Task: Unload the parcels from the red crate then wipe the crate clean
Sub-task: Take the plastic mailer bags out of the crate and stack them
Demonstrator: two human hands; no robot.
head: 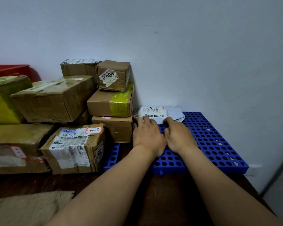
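A small grey-white soft parcel (163,112) with a barcode label lies on the blue perforated pallet (219,144) against the wall. My left hand (147,136) and my right hand (178,136) sit side by side at its near edge, fingertips on it. I cannot tell whether the fingers grip the parcel or only touch it. The red crate (11,70) shows only as a rim at the far left, behind cardboard boxes. Several brown cardboard parcels (59,98) are stacked left of the soft parcel.
A taped box marked 3-1-8 (75,147) stands at the front of the stack. A beige fuzzy cloth (28,207) lies on the dark floor at lower left. The grey wall closes the back and right; bare blue pallet lies right of my hands.
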